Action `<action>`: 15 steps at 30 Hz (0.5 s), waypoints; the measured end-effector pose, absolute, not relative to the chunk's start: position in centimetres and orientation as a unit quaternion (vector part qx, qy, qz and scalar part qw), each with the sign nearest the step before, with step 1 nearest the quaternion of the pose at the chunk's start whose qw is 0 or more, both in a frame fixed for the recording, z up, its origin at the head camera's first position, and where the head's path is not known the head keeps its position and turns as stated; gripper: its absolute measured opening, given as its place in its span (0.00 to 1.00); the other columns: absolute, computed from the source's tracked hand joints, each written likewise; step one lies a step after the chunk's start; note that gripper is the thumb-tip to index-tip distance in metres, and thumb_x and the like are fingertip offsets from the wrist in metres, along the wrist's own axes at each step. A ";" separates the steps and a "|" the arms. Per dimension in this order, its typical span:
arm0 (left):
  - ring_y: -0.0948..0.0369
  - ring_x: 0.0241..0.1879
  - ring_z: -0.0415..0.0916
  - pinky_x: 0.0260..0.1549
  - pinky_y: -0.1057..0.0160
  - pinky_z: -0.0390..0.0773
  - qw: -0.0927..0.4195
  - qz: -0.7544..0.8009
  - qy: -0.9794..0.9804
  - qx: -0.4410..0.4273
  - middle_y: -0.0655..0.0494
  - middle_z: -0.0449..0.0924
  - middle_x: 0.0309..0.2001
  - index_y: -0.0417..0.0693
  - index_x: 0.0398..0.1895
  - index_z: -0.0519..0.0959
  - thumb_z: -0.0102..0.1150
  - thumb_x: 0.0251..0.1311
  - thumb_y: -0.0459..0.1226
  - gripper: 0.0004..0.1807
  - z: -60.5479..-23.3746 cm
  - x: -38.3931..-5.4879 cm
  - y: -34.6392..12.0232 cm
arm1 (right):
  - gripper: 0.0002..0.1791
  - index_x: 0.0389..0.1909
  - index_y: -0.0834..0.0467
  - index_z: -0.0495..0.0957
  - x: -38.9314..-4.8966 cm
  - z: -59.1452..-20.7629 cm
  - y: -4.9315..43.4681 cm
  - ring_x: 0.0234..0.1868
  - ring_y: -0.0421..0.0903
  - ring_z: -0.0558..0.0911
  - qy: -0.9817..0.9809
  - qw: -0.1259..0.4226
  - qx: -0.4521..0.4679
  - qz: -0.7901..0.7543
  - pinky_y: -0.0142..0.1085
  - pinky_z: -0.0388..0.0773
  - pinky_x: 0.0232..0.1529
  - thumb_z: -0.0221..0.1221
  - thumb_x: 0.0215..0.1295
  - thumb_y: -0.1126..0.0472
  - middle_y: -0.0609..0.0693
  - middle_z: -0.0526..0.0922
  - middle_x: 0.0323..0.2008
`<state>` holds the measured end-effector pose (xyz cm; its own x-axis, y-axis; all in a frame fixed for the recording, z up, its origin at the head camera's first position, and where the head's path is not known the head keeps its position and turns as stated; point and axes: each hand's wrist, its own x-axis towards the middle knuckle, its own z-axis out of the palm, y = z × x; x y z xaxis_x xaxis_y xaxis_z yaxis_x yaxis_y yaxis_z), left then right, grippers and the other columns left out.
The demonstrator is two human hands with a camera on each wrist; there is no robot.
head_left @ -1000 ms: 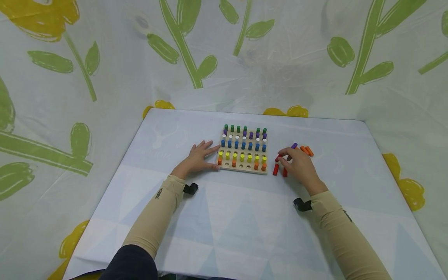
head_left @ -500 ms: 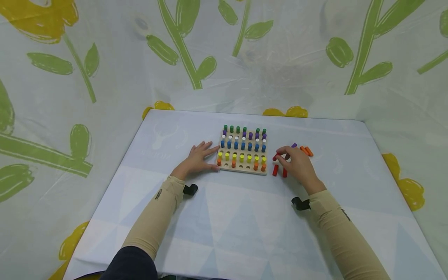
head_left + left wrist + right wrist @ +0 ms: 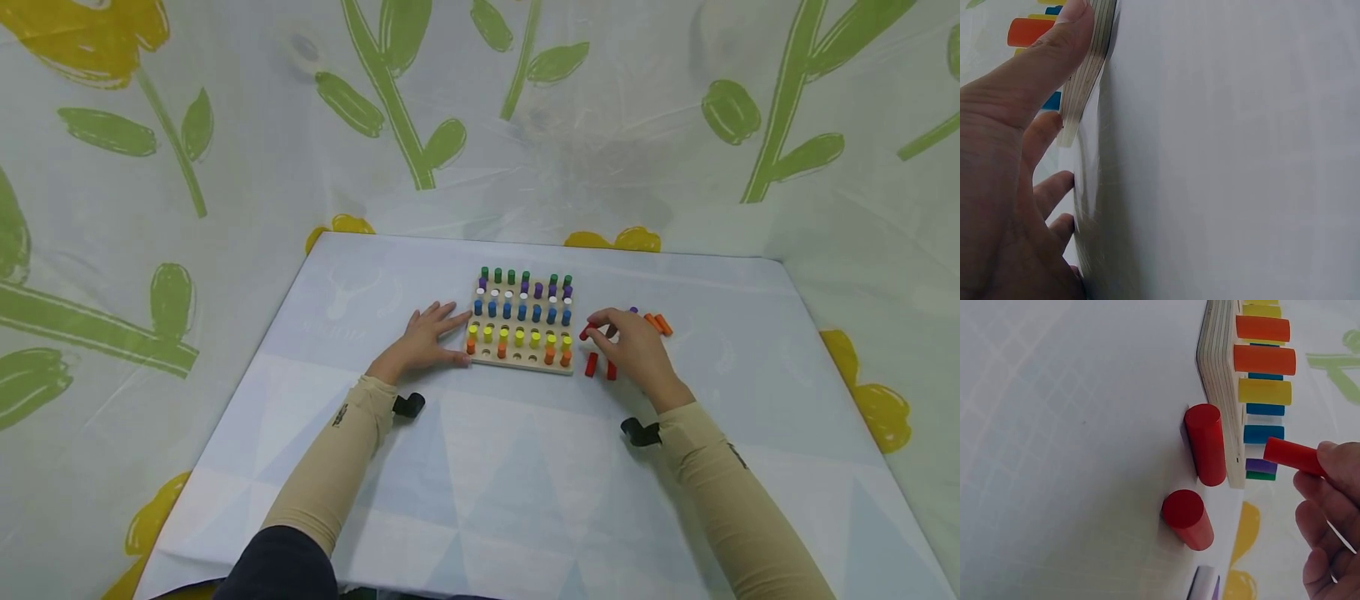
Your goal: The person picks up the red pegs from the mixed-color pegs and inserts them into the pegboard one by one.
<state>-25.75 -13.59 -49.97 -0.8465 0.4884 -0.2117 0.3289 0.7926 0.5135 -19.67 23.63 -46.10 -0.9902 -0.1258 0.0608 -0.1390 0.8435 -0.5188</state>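
A wooden pegboard (image 3: 517, 363) stands on the table, with rows of green, purple, white, blue, yellow and orange pegs upright in it. My left hand (image 3: 426, 340) lies at the board's left side with fingers spread; its thumb and forefinger touch the board's edge. Just off the right side, my right hand (image 3: 633, 350) pinches a red peg (image 3: 1294, 456) between thumb and forefinger, above the tabletop. Two more red pegs (image 3: 1205, 445) lie on the table below that hand. Several holes show between the orange pegs (image 3: 550, 356) in the front row.
Loose orange pegs (image 3: 662, 324) lie beyond my right hand, beside a mostly hidden purple peg (image 3: 633, 309). A pale cloth with blue triangles covers the table (image 3: 517, 475). Behind it hangs a sheet (image 3: 615, 167) printed with leaves and flowers.
My right hand has shifted slightly left toward the board, carrying the red peg in its pinch. The left hand has stayed at the board's edge.
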 end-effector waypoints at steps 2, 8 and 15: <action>0.47 0.81 0.29 0.75 0.42 0.26 0.168 0.240 0.930 0.220 0.49 0.42 0.83 0.65 0.81 0.56 0.70 0.56 0.61 0.52 -49.9 -25.7 -13.7 | 0.16 0.56 0.59 0.80 -19.8 -46.1 23.4 0.45 0.53 0.78 -0.961 0.014 0.071 0.267 0.45 0.81 0.43 0.63 0.72 0.57 0.55 0.85 0.48; 0.47 0.81 0.29 0.76 0.42 0.26 0.168 0.235 0.931 0.222 0.49 0.42 0.83 0.64 0.81 0.56 0.69 0.56 0.62 0.52 -50.0 -25.9 -13.8 | 0.17 0.56 0.60 0.80 -20.2 -45.9 22.8 0.45 0.53 0.78 -0.962 0.013 0.077 0.261 0.46 0.80 0.42 0.63 0.72 0.56 0.55 0.85 0.47; 0.47 0.81 0.29 0.75 0.42 0.26 0.169 0.231 0.932 0.221 0.49 0.42 0.83 0.64 0.81 0.56 0.69 0.55 0.62 0.52 -50.0 -25.8 -13.7 | 0.18 0.56 0.59 0.80 -20.6 -45.6 22.2 0.46 0.55 0.79 -0.964 0.014 0.079 0.253 0.46 0.79 0.44 0.62 0.73 0.53 0.54 0.85 0.47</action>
<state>-25.83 -13.68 -49.97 -0.8452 0.4905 -0.2123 0.3346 0.7953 0.5056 -20.62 22.22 -45.65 -0.9870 -0.1456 0.0675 -0.1600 0.8597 -0.4851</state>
